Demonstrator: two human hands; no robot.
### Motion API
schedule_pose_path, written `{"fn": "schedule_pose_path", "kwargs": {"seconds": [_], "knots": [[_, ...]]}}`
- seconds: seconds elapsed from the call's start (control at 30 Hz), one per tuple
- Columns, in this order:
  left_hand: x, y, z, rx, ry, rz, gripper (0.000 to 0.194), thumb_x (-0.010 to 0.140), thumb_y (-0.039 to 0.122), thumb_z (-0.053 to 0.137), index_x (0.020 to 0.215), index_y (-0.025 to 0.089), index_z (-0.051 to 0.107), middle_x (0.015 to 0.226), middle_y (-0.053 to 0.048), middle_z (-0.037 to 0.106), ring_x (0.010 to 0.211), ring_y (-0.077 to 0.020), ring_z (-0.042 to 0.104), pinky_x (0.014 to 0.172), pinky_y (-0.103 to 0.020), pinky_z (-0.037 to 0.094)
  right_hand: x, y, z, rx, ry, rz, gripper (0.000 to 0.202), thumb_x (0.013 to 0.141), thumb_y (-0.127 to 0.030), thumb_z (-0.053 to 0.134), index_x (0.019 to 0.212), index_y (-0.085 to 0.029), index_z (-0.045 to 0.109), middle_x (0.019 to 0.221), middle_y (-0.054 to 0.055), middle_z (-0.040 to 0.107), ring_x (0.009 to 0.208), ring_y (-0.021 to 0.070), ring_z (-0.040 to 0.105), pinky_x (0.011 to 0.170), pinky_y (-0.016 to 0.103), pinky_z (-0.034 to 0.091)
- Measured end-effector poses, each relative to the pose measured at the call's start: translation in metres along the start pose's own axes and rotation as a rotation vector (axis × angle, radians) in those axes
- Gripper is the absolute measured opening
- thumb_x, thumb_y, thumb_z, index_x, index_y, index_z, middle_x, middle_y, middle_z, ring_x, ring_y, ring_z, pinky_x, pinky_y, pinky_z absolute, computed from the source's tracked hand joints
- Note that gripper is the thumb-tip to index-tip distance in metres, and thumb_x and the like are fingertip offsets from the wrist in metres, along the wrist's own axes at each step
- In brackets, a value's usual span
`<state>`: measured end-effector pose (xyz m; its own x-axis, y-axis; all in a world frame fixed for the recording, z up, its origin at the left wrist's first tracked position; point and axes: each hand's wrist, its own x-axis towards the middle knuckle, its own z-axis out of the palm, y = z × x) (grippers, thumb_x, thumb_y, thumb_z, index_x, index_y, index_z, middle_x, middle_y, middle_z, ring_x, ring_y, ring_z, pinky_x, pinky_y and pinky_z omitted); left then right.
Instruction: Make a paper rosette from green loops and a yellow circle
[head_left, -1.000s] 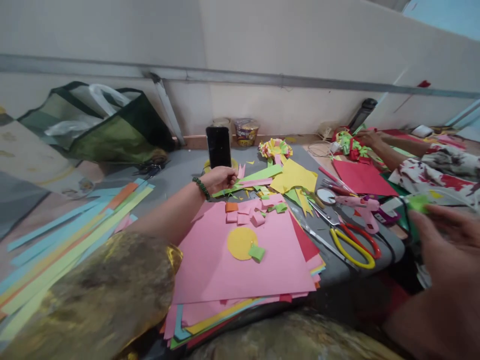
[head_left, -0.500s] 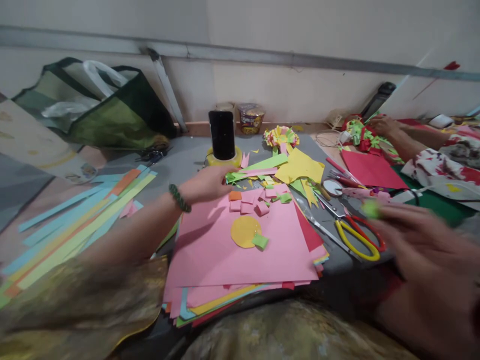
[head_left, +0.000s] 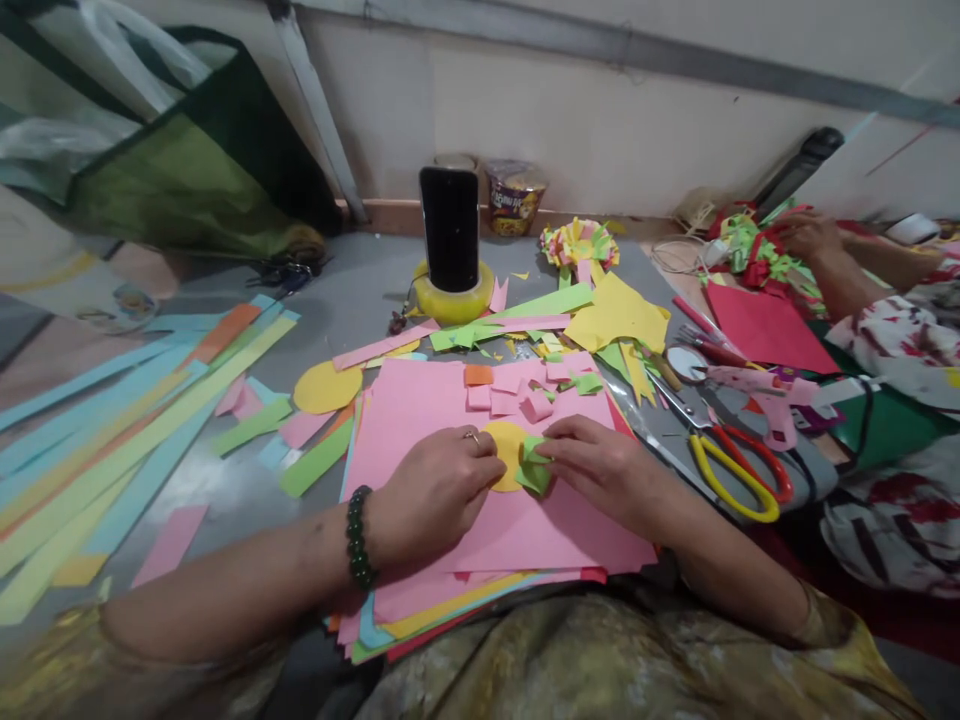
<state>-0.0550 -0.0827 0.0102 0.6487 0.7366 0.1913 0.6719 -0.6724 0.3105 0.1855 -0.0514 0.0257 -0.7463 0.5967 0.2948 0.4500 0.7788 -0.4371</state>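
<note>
Both hands have come in from the sides and now meet over the yellow circle (head_left: 504, 447) on the pink sheet (head_left: 420, 410) topping the paper stack. The left hand (head_left: 435, 492), a moment ago up by the strips near the phone (head_left: 449, 228), rests curled beside the circle. The right hand (head_left: 596, 463) pinches the green pieces (head_left: 534, 470) against its edge. The scissors (head_left: 731, 465) lie untouched on the surface (head_left: 360, 300).
</note>
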Motion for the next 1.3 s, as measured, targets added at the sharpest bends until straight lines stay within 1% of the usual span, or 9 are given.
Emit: {"fn": "schedule_pose_path", "kwargs": {"seconds": [0.17,0.3,0.47,0.67,0.73,0.83,0.97,1.07,1.3], "knots": [[0.0,0.001,-0.002,0.02,0.015,0.022,0.026,0.083,0.003,0.049,0.075,0.019,0.068,0.078,-0.004,0.071,0.073,-0.0198,0.063,0.069,-0.031,0.049,0.001,-0.002,-0.001,-0.012,-0.051,0.008,0.023,0.098,-0.01,0.051,0.105,-0.02,0.07,0.099,0.008,0.07,0.09,0.0162,0.071,0.076,0.027,0.061],[-0.001,0.002,-0.003,0.032,0.003,0.022,0.026,0.085,0.004,0.048,0.075,0.019,0.067,0.078,-0.004,0.07,0.072,-0.0197,0.063,0.069,-0.032,0.049,0.003,-0.004,-0.001,-0.06,-0.097,-0.005,0.021,0.095,-0.008,0.052,0.098,-0.018,0.07,0.097,0.009,0.07,0.086,0.0188,0.07,0.071,0.028,0.06],[-0.001,0.002,-0.002,0.038,-0.006,0.018,0.026,0.085,0.004,0.048,0.075,0.019,0.067,0.078,-0.005,0.07,0.072,-0.0197,0.062,0.068,-0.032,0.048,0.003,-0.003,0.0,-0.147,-0.122,-0.019,0.022,0.094,-0.008,0.051,0.095,-0.02,0.069,0.096,0.008,0.07,0.085,0.0184,0.069,0.069,0.027,0.059],[0.0,0.003,-0.004,0.028,0.044,0.024,0.027,0.086,0.003,0.046,0.087,0.017,0.069,0.077,-0.004,0.069,0.07,-0.0197,0.061,0.065,-0.033,0.047,0.002,-0.002,0.001,-0.171,-0.124,-0.028,0.027,0.095,-0.007,0.046,0.098,-0.019,0.07,0.097,0.009,0.07,0.089,0.019,0.069,0.07,0.027,0.059],[0.0,0.003,-0.005,0.032,0.031,0.023,0.027,0.087,0.003,0.046,0.086,0.017,0.068,0.077,-0.003,0.068,0.07,-0.0193,0.061,0.065,-0.033,0.047,0.001,-0.002,0.001,-0.158,-0.133,-0.019,0.028,0.095,-0.006,0.046,0.102,-0.02,0.07,0.101,0.009,0.071,0.092,0.0189,0.069,0.072,0.027,0.059],[0.001,0.003,-0.005,0.046,-0.013,0.01,0.027,0.088,0.004,0.045,0.085,0.018,0.067,0.078,-0.004,0.068,0.072,-0.0194,0.061,0.067,-0.033,0.047,0.001,-0.003,-0.004,-0.171,-0.125,-0.018,0.03,0.094,-0.008,0.047,0.108,-0.022,0.07,0.116,0.012,0.069,0.094,0.0184,0.069,0.073,0.027,0.059],[0.0,0.003,-0.004,0.037,-0.024,-0.005,0.028,0.089,0.004,0.044,0.084,0.019,0.068,0.078,-0.005,0.068,0.073,-0.0195,0.061,0.069,-0.033,0.049,0.003,-0.004,-0.016,-0.202,-0.14,-0.042,0.036,0.091,-0.008,0.048,0.117,-0.022,0.069,0.129,0.015,0.064,0.101,0.0217,0.065,0.078,0.035,0.06],[0.0,0.002,-0.003,0.038,-0.012,0.001,0.028,0.089,0.005,0.045,0.084,0.019,0.068,0.079,-0.005,0.069,0.073,-0.0198,0.062,0.069,-0.033,0.049,0.005,-0.002,-0.019,-0.252,-0.173,-0.066,0.039,0.091,-0.008,0.046,0.117,-0.023,0.071,0.126,0.015,0.064,0.104,0.0244,0.061,0.08,0.041,0.059],[0.0,0.003,-0.004,0.058,0.003,0.031,0.026,0.087,0.005,0.048,0.084,0.019,0.07,0.08,-0.005,0.072,0.073,-0.021,0.064,0.069,-0.034,0.05,0.01,0.002,-0.008,-0.293,-0.16,-0.128,0.036,0.091,-0.004,0.047,0.108,-0.02,0.074,0.116,0.014,0.067,0.1,0.024,0.055,0.079,0.038,0.056]]}}
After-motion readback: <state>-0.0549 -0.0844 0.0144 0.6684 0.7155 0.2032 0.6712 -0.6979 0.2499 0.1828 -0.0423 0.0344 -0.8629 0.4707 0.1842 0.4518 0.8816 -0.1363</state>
